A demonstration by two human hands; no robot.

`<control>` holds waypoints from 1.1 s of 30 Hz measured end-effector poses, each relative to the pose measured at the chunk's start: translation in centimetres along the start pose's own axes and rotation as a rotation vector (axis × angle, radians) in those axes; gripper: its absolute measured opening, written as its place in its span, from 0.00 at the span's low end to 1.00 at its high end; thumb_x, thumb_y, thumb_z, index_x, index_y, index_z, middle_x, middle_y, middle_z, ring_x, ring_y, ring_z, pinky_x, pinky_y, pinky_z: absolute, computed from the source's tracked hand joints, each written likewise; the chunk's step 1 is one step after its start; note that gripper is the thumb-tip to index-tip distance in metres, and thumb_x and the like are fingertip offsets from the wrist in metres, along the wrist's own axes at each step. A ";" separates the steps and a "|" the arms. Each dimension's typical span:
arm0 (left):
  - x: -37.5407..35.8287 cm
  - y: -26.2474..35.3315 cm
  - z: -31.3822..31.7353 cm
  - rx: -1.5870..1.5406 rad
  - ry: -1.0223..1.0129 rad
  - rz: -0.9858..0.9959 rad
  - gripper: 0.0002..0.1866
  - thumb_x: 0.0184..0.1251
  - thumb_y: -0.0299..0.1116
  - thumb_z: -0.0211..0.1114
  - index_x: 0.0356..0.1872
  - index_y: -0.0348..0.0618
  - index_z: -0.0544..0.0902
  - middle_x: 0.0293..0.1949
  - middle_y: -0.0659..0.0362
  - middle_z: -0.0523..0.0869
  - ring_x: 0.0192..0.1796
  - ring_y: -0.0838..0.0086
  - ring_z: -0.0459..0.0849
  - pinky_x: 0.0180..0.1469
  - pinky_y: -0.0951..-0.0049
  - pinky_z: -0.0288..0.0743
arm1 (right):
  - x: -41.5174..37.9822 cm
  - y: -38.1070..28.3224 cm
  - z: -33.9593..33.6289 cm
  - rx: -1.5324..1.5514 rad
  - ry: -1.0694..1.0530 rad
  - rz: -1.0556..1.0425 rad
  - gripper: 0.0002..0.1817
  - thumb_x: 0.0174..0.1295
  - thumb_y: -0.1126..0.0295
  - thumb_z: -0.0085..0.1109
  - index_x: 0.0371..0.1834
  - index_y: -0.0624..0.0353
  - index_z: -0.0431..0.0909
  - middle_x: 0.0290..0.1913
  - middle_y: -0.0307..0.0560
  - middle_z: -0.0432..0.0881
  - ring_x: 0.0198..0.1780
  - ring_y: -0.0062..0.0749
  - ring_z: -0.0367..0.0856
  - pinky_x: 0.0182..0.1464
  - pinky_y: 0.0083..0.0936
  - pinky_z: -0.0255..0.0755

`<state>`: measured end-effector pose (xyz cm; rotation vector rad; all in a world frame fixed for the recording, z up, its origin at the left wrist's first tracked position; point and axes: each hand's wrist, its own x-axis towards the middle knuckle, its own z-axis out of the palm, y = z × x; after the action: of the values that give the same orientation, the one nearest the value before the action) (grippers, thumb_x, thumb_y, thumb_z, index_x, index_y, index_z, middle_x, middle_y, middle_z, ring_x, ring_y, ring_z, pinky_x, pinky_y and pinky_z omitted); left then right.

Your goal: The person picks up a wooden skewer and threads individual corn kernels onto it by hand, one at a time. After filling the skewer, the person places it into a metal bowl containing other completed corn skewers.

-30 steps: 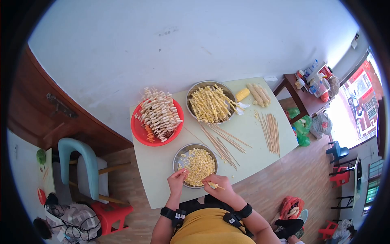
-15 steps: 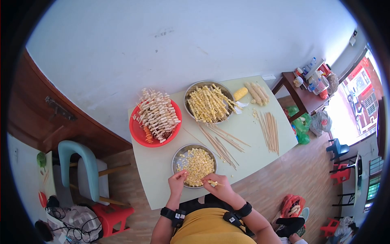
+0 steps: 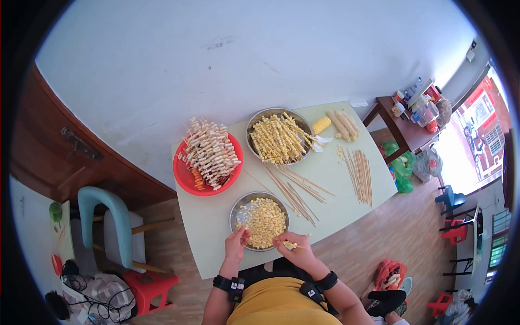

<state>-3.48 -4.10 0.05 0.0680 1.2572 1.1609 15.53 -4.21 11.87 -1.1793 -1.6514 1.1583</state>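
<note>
Pale tabletop (image 3: 208, 227) spreads before you, a metal bowl (image 3: 236, 212) of corn kernels (image 3: 265, 219) at its seven o'clock, where your right hand (image 3: 297, 250), at the bowl's four o'clock, grips a kernel-threaded skewer (image 3: 291, 245), and your left hand (image 3: 235, 246), at eight, curls, its hold impossible to tell.

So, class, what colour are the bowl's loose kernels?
The kernels are pale yellow; see the head view.

In what appears to be a home used for food preparation, skewered corn (image 3: 279, 138) fills a steel bowl (image 3: 262, 115) on a tabletop (image 3: 206, 227), near a wooden door (image 3: 43, 130), teal-backed chair (image 3: 124, 233) and red plastic stool (image 3: 154, 292).
</note>
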 end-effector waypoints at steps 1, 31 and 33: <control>0.4 -0.2 -0.3 -0.021 -0.041 -0.041 0.08 0.56 0.34 0.60 0.29 0.40 0.76 0.26 0.61 0.79 0.28 0.82 0.78 0.25 0.90 0.66 | 0.0 -0.1 -0.1 -0.001 0.001 0.000 0.04 0.48 0.76 0.55 0.27 0.64 0.75 0.27 0.48 0.79 0.30 0.34 0.79 0.33 0.21 0.70; -0.5 -0.7 4.4 -0.348 -0.305 -0.639 0.06 0.54 0.31 0.59 0.22 0.46 0.72 0.19 0.66 0.74 0.19 0.83 0.70 0.19 0.85 0.63 | 1.6 2.2 0.0 -0.212 -0.170 -0.170 0.06 0.48 0.77 0.54 0.31 0.60 0.72 0.27 0.48 0.73 0.29 0.42 0.73 0.30 0.28 0.68; -1.3 -0.5 5.1 -0.283 -0.364 -0.639 0.05 0.57 0.32 0.57 0.24 0.45 0.73 0.20 0.66 0.74 0.20 0.84 0.69 0.19 0.86 0.62 | 1.6 2.6 -0.2 -0.192 -0.144 -0.173 0.05 0.48 0.76 0.54 0.30 0.60 0.71 0.27 0.48 0.72 0.29 0.42 0.73 0.31 0.28 0.68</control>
<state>0.84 -2.52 2.58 -0.3024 0.7012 0.7117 15.94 -2.25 9.53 -1.0640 -1.9690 1.0141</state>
